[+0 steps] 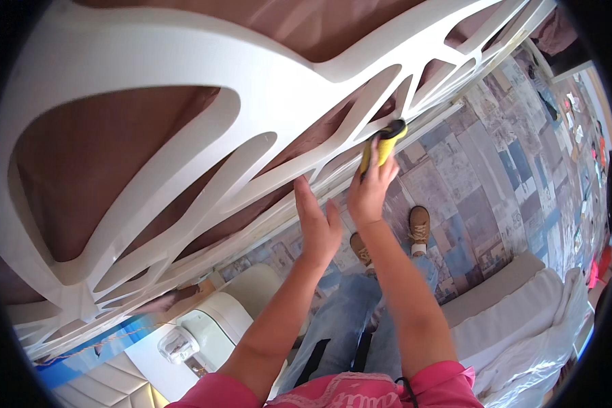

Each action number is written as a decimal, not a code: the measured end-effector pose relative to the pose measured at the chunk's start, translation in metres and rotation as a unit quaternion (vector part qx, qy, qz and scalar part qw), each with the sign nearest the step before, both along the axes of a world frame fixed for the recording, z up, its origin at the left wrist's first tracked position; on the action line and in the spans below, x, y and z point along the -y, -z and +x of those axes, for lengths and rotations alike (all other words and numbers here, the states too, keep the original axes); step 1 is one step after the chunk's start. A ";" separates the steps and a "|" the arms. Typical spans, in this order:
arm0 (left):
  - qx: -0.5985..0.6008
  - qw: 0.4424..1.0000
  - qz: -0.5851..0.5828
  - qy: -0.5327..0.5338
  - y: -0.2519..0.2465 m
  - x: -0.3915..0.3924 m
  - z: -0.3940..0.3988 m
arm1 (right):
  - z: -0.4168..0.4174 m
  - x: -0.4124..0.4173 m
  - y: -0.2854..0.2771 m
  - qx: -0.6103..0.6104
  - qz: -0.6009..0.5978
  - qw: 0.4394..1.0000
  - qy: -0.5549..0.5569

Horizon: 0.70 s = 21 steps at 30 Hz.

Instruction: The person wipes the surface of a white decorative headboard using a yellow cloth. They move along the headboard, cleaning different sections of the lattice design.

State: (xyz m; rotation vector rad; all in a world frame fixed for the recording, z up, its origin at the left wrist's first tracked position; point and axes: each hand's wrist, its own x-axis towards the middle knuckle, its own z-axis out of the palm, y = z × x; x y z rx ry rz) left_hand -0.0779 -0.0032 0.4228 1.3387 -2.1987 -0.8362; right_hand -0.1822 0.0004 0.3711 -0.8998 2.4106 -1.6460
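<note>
A large white panel with curved, branch-like cut-outs (280, 86) runs diagonally before me, with a brownish surface (117, 153) visible through its openings. In my right hand (372, 191) is a yellow and black hand-held tool (385, 145), slightly blurred, its exact kind unclear. The tool's black end lies close to the panel's thin lower struts; whether it touches them I cannot tell. My left hand (319, 227) holds nothing, with thumb and fingers apart. Its fingertips reach the panel's lower edge, apparently touching it.
Patchwork-patterned flooring (459, 173) spreads below, with my brown shoes (419, 224) on it. A grey upholstered piece (510, 306), partly under clear plastic, stands at lower right. Scattered small items (574, 122) lie far right. A white cabinet (222, 319) and a clear container (177, 345) are lower left.
</note>
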 end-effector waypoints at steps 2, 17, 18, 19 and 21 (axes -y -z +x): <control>0.064 0.997 -0.034 0.014 0.003 0.005 0.008 | 0.018 -0.010 0.019 -0.083 0.081 0.990 -0.084; 0.150 0.985 -0.053 0.063 0.008 0.013 0.051 | -0.007 0.004 -0.003 -0.136 0.102 0.982 -0.076; 0.147 0.986 -0.050 0.056 0.009 0.013 0.051 | 0.008 0.003 -0.010 -0.094 0.117 0.978 -0.141; 0.150 0.986 -0.052 0.056 0.010 0.013 0.051 | 0.022 0.000 -0.011 -0.108 0.097 0.970 -0.197; 0.157 0.985 -0.053 0.055 0.010 0.012 0.052 | 0.049 -0.001 -0.014 -0.049 0.030 0.984 -0.170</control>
